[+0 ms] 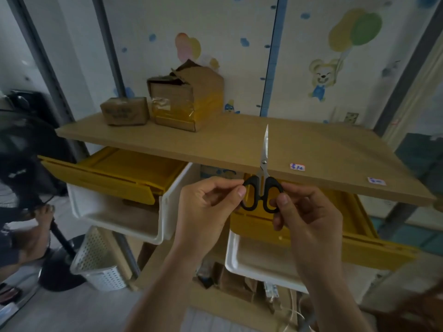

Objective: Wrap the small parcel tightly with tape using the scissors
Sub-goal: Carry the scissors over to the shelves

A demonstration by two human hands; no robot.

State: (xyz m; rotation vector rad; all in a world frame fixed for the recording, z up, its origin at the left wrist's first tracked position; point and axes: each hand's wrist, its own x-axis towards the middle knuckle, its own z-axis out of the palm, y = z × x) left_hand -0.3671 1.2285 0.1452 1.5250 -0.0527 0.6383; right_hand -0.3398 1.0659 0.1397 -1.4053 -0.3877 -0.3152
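Black-handled scissors point upward with blades closed, held in front of the wooden shelf's front edge. My left hand pinches the left handle loop and my right hand pinches the right loop. A small brown parcel lies at the back left of the shelf, well away from both hands. Beside it stands a larger torn cardboard box with yellow tape on its lower half. No tape roll is in sight.
The wooden shelf carries two small stickers near its front right. Below it are yellow-and-white bins. A white perforated basket and a fan stand sit on the floor at left, near another person's foot.
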